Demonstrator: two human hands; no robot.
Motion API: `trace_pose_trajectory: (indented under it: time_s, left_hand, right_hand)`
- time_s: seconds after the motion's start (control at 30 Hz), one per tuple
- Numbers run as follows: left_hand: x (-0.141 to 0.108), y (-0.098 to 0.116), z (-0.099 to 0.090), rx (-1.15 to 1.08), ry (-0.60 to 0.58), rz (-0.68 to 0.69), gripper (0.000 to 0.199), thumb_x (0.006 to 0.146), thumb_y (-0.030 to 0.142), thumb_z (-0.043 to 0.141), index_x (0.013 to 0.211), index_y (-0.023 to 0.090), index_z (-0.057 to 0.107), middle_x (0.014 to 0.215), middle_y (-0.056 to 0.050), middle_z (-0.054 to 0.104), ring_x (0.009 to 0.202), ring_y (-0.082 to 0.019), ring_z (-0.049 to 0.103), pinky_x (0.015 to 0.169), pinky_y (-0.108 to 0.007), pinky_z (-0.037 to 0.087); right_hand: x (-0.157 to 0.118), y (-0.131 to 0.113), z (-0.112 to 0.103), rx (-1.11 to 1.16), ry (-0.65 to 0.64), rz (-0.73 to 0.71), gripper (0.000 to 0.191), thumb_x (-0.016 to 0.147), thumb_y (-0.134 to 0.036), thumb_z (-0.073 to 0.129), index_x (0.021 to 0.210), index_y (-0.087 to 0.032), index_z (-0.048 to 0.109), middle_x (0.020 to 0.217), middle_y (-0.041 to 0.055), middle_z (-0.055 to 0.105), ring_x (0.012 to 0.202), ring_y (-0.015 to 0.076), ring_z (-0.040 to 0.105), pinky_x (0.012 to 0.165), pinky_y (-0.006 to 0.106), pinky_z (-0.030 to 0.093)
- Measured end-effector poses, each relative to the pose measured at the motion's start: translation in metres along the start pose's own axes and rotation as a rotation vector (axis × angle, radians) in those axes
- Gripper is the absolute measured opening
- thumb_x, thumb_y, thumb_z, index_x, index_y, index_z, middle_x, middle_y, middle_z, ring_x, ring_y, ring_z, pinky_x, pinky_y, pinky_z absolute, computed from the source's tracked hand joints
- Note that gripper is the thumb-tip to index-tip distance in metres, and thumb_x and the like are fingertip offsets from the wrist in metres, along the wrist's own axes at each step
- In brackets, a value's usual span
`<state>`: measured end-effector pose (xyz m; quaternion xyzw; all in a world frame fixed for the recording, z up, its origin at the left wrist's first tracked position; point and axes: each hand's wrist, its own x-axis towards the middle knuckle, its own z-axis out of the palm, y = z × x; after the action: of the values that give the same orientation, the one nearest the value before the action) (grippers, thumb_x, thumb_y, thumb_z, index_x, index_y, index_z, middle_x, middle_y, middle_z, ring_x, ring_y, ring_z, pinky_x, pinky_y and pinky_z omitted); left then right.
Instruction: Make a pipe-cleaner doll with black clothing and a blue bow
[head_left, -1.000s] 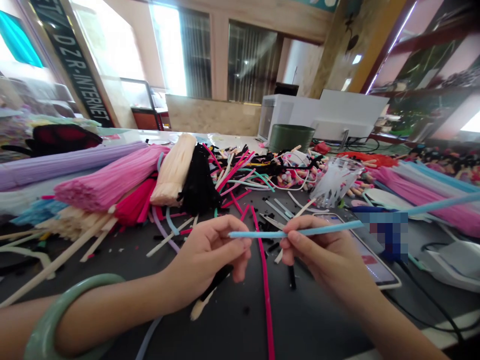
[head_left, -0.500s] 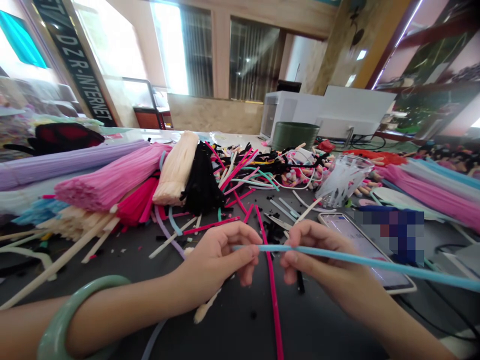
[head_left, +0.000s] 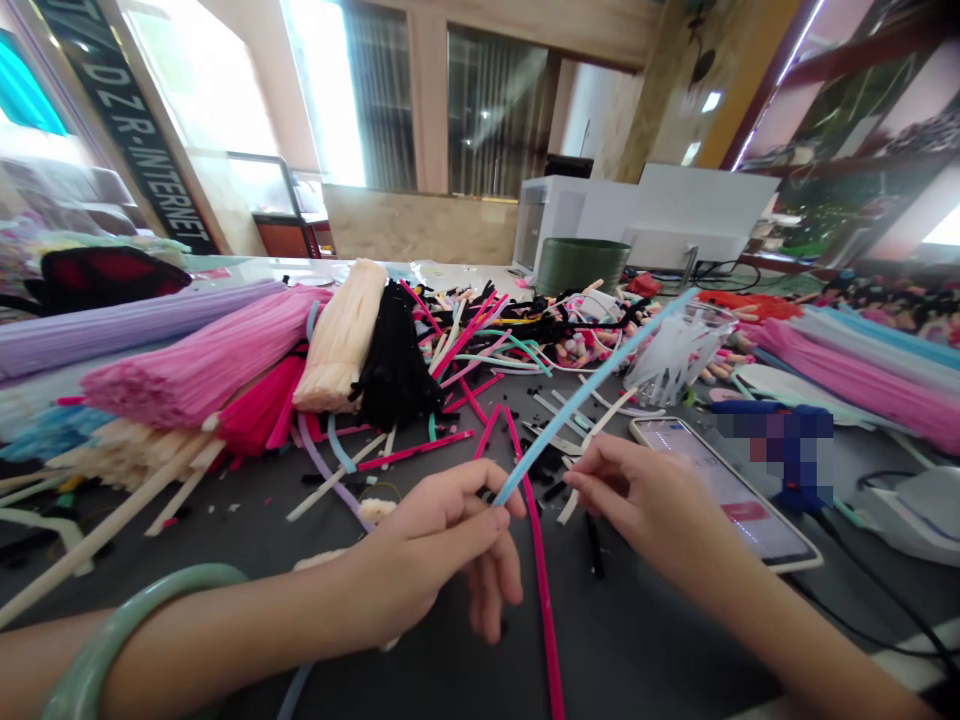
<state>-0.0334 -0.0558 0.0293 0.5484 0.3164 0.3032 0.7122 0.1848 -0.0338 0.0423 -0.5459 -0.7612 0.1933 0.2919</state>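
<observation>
- The left hand (head_left: 420,555) pinches the light-blue stem (head_left: 589,392) near its lower end, thumb against forefinger, other fingers loosely spread.
- The right hand (head_left: 649,490) has its thumb and forefinger nearly together; I cannot tell if anything is between them.
- The stem slants up above the counter (head_left: 622,650); it looks light, fuzzy and bendable, best gripped close to any bend.

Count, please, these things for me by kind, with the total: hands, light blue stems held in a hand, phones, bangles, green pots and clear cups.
Hands: 2 (left hand, right hand)
Held light blue stem: 1
Phone: 1
Bangle: 1
Green pot: 1
Clear cup: 1
Total: 7
</observation>
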Motion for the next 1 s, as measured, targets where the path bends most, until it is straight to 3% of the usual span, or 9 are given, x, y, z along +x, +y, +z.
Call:
trace_pose_trajectory:
  time_s: [0.1,0.2,0.27,0.37,0.43,0.57,0.83,0.93,1.0]
  left_hand:
    - [0.001,-0.002,0.000,-0.026,-0.036,-0.006,0.021,0.090,0.037,0.049,0.093,0.020,0.037,0.066,-0.002,0.066,0.045,-0.012,0.062,0.044,-0.018,0.044]
    - [0.002,-0.005,-0.001,-0.041,-0.036,0.000,0.020,0.091,0.037,0.048,0.092,0.021,0.035,0.068,-0.002,0.067,0.046,-0.012,0.063,0.044,-0.018,0.045]
    - [0.003,-0.006,-0.003,-0.058,-0.036,0.010,0.019,0.092,0.036,0.047,0.091,0.020,0.037,0.068,-0.002,0.067,0.046,-0.012,0.063,0.045,-0.018,0.046]
    - [0.003,-0.007,-0.004,-0.097,-0.030,0.013,0.020,0.093,0.036,0.046,0.087,0.019,0.038,0.069,-0.003,0.068,0.048,-0.012,0.064,0.047,-0.020,0.048]
    - [0.003,-0.006,-0.004,-0.124,-0.019,0.016,0.022,0.093,0.036,0.047,0.084,0.019,0.038,0.069,-0.004,0.069,0.048,-0.012,0.065,0.046,-0.019,0.049]
    - [0.002,-0.004,-0.003,-0.157,0.004,0.036,0.022,0.093,0.034,0.047,0.081,0.016,0.042,0.067,-0.005,0.069,0.046,-0.012,0.064,0.045,-0.018,0.048]
    - [0.002,-0.002,-0.003,-0.191,0.035,0.057,0.021,0.093,0.033,0.046,0.082,0.016,0.045,0.064,-0.005,0.068,0.045,-0.013,0.064,0.044,-0.019,0.049]
    - [0.001,-0.003,-0.002,-0.179,0.038,0.057,0.022,0.093,0.034,0.044,0.082,0.016,0.045,0.063,-0.004,0.067,0.044,-0.013,0.063,0.043,-0.020,0.048]
    - [-0.001,-0.003,-0.001,-0.098,0.108,0.098,0.023,0.094,0.036,0.044,0.082,0.016,0.045,0.063,-0.003,0.066,0.045,-0.012,0.063,0.045,-0.020,0.048]
  right_hand:
    - [0.004,0.010,-0.008,-0.587,0.075,0.046,0.017,0.088,-0.031,0.055,0.074,-0.021,0.052,0.058,0.0017,0.063,0.056,0.0212,0.061,0.052,0.030,0.035]
    - [0.005,0.015,-0.017,-0.813,0.113,0.156,0.026,0.087,-0.046,0.054,0.077,-0.022,0.052,0.058,0.0022,0.062,0.057,0.0242,0.061,0.050,0.030,0.030]
    - [0.005,0.017,-0.021,-0.809,0.028,0.151,0.031,0.086,-0.050,0.055,0.075,-0.021,0.055,0.065,0.0039,0.064,0.064,0.0255,0.063,0.053,0.031,0.033]
    - [0.006,0.020,-0.021,-0.743,-0.175,0.078,0.024,0.086,-0.041,0.058,0.079,-0.019,0.063,0.077,0.0082,0.067,0.076,0.0271,0.066,0.063,0.034,0.040]
    - [0.007,0.022,-0.019,-0.727,-0.241,0.070,0.020,0.085,-0.034,0.058,0.086,-0.016,0.066,0.083,0.0114,0.068,0.082,0.0287,0.066,0.068,0.036,0.042]
    - [0.011,0.028,-0.020,-0.672,-0.281,0.090,0.021,0.085,-0.029,0.056,0.093,-0.015,0.068,0.087,0.0133,0.069,0.088,0.0292,0.065,0.070,0.035,0.043]
    - [0.016,0.029,-0.021,-0.588,-0.371,0.142,0.010,0.075,-0.029,0.061,0.072,-0.020,0.064,0.073,0.0058,0.067,0.071,0.0238,0.063,0.060,0.030,0.037]
    - [0.015,0.026,-0.020,-0.593,-0.340,0.160,0.009,0.075,-0.024,0.054,0.073,-0.018,0.061,0.075,0.0076,0.066,0.074,0.0245,0.062,0.062,0.031,0.036]
    - [0.014,0.026,-0.022,-0.570,-0.280,0.158,0.012,0.077,-0.022,0.049,0.078,-0.017,0.060,0.080,0.0096,0.066,0.076,0.0251,0.060,0.064,0.032,0.037]
